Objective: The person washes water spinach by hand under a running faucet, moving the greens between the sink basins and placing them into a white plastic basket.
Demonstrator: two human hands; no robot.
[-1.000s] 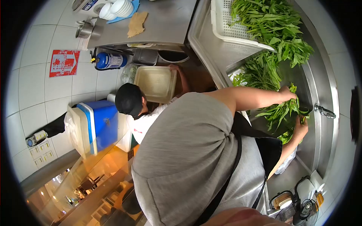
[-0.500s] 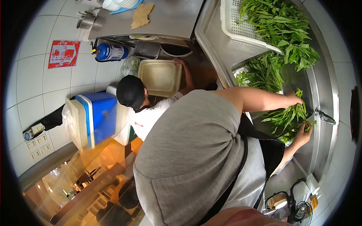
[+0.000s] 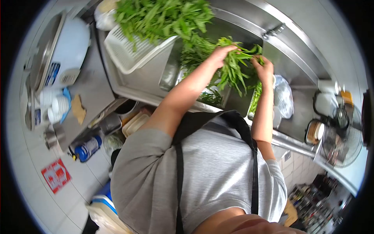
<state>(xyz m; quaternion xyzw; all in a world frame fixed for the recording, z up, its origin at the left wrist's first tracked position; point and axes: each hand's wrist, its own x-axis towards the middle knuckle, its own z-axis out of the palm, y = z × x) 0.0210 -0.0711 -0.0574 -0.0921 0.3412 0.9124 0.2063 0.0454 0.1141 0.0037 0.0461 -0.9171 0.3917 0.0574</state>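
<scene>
Over the metal sink, my left hand grips a bunch of leafy greens, whose long leaves hang down below it. Just to the right, my right hand is closed on the tip of some greens. More cut greens lie in the sink left of my left hand. A big heap of greens fills a white perforated basket at the upper left. Below my right hand, a narrow container holds green pieces.
A faucet sits on the sink's back edge. Right of the sink are a clear plastic bag and a wire fan. Stacked white cups stand on the left counter, with a blue fire extinguisher below.
The view has turned and swung toward the sink, so the co-worker is mostly out of sight. Both hands have stayed near the greens, with my left hand still holding the bunch.
</scene>
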